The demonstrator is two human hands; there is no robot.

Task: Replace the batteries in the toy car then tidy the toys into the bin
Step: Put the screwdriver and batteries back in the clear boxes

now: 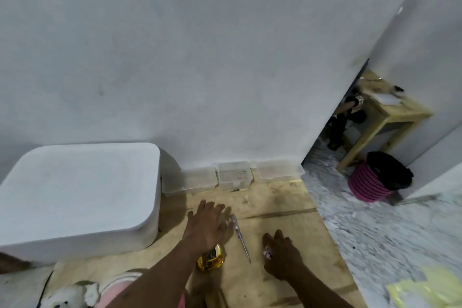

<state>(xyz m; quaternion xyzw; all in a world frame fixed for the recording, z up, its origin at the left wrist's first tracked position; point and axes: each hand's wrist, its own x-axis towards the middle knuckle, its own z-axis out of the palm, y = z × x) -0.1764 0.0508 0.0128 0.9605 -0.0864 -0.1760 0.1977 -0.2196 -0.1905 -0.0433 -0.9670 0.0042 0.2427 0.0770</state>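
Note:
A yellow toy car lies on the brown cardboard floor mat, partly hidden under my left wrist. My left hand stretches forward above the car with fingers spread and straight, holding nothing. A clear-handled screwdriver lies on the mat between my hands. My right hand hovers low over the mat, fingers curled round a small pinkish-white item; what it is I cannot tell. A large white lidded bin stands at the left.
Three small clear plastic boxes line the wall base. A white plush toy lies bottom left. Right of the mat is marbled floor, with a pink wastebasket and a wooden table beyond the wall corner.

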